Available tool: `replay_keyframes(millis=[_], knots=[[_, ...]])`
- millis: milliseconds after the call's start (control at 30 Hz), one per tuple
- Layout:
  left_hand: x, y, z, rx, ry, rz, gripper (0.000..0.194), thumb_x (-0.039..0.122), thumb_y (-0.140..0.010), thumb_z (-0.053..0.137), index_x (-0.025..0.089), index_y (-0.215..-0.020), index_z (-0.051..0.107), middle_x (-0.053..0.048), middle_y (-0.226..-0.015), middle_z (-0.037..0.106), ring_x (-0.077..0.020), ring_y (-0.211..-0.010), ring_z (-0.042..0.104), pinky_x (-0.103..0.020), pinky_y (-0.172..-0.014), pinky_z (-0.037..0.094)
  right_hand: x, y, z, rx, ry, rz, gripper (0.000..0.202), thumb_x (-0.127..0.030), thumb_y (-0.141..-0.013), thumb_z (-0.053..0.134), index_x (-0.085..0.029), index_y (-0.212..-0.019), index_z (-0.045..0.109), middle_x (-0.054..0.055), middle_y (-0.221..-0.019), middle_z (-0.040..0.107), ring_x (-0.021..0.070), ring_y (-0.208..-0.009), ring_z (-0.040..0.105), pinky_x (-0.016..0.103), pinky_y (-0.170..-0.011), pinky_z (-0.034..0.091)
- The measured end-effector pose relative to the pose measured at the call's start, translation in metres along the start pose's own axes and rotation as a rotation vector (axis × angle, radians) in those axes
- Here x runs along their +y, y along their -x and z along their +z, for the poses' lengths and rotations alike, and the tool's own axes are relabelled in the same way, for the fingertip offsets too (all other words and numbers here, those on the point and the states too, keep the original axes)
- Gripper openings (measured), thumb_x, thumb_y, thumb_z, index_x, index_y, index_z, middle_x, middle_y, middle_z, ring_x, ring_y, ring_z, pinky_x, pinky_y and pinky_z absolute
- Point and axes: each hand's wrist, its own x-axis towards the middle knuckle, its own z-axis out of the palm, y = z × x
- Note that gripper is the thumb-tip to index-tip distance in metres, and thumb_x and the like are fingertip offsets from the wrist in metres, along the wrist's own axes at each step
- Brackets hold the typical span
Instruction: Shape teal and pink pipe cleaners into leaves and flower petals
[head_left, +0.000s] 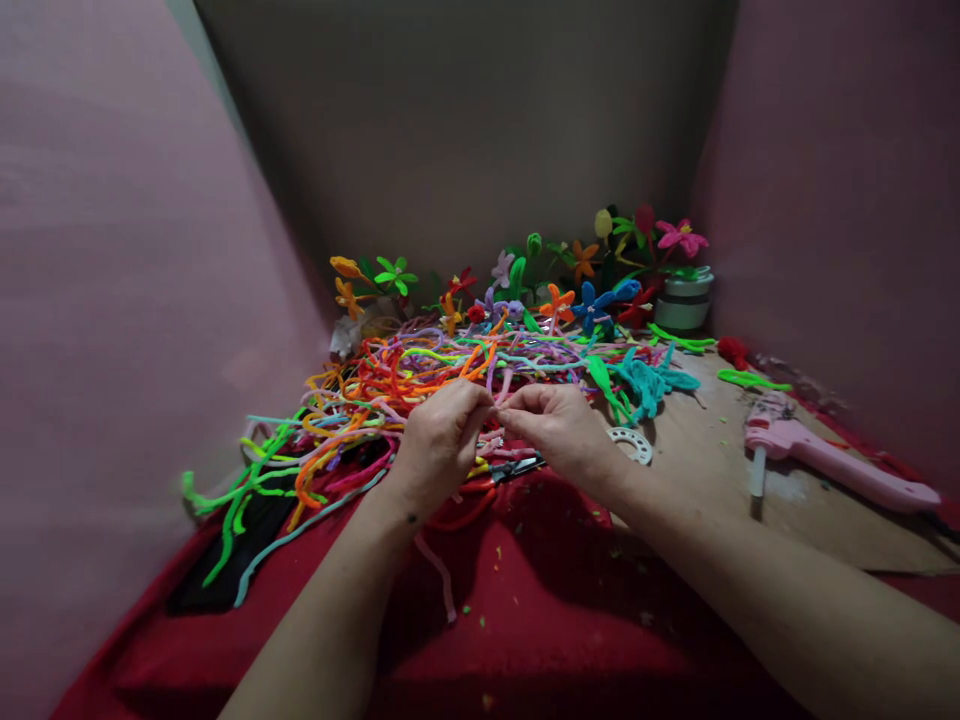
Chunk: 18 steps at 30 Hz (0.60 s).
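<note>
Grip: left hand [442,432] and right hand [556,428] pinching pink fuzzy stem [506,382] | pink glue gun [847,463] on cardboard [694,470]

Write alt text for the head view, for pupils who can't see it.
A left hand and right hand meet, apparently pinching a pale pink strand, before a colourful heap of fuzzy stems. Fuzzy flowers stand behind; a pink glue gun lies on cardboard at right.
</note>
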Motion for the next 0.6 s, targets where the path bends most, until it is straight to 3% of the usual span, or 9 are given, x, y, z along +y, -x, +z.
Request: replay_keyframes(millis=[100, 233, 300, 367, 467, 600], knots=[[0.001, -0.001, -0.003, -0.058, 0.018, -0.092, 0.009, 0.014, -0.081, 0.049, 0.015, -0.073, 0.052, 0.001, -0.066, 0.053, -0.0104, -0.060, 0.047, -0.022, -0.058, 0.037, 0.003, 0.000, -0.001, 0.000, 0.085, -0.101, 0.020, -0.027, -0.075, 0.058, -0.014, -0.060, 0.061, -0.001, -0.053, 0.052, 0.0092, -0.051, 0.043, 0.024, -0.050, 0.035], [0.003, -0.003, -0.008, -0.112, 0.117, -0.181, 0.011, 0.016, -0.081, 0.048, 0.015, -0.071, 0.051, 0.002, -0.062, 0.049, -0.0096, -0.057, 0.043, -0.021, -0.056, 0.035, 0.004, -0.001, -0.005, 0.197, 0.366, -0.474, 0.018, -0.020, -0.079, 0.055, -0.014, -0.091, 0.067, 0.006, -0.082, 0.062, 0.0161, -0.078, 0.053, 0.029, -0.072, 0.042], [0.004, -0.003, -0.011, -0.145, 0.179, -0.200, 0.012, 0.019, -0.082, 0.047, 0.015, -0.071, 0.052, 0.002, -0.062, 0.049, -0.0095, -0.057, 0.043, -0.021, -0.055, 0.035, 0.002, -0.002, -0.007, 0.192, 0.513, -0.605, 0.022, -0.019, -0.077, 0.059, -0.015, -0.096, 0.067, 0.008, -0.090, 0.062, 0.0189, -0.088, 0.051, 0.033, -0.081, 0.040], [0.004, -0.003, -0.014, -0.176, 0.216, -0.233, 0.014, 0.021, -0.082, 0.047, 0.015, -0.071, 0.053, 0.002, -0.063, 0.050, -0.0096, -0.058, 0.044, -0.021, -0.055, 0.036, 0.000, -0.003, -0.008, 0.106, 0.608, -0.619, 0.014, -0.020, -0.076, 0.062, -0.016, -0.087, 0.070, 0.007, -0.083, 0.063, 0.0192, -0.086, 0.050, 0.034, -0.081, 0.039], [0.005, -0.004, -0.016, -0.223, 0.255, -0.309, 0.014, 0.022, -0.080, 0.048, 0.014, -0.072, 0.055, 0.002, -0.062, 0.050, -0.0093, -0.057, 0.044, -0.020, -0.052, 0.035, -0.001, -0.003, -0.008, -0.011, 0.634, -0.527, 0.011, -0.016, -0.077, 0.060, -0.015, -0.071, 0.069, 0.005, -0.069, 0.061, 0.0158, -0.074, 0.052, 0.030, -0.071, 0.041], [0.006, -0.006, -0.017, -0.250, 0.395, -0.435, 0.013, 0.024, -0.078, 0.051, 0.013, -0.072, 0.057, 0.002, -0.060, 0.050, -0.0081, -0.053, 0.043, -0.019, -0.049, 0.035, -0.002, 0.000, -0.006, -0.018, 0.535, -0.414, 0.009, -0.012, -0.076, 0.060, -0.013, -0.070, 0.066, 0.004, -0.069, 0.061, 0.0114, -0.063, 0.053, 0.024, -0.060, 0.039]])
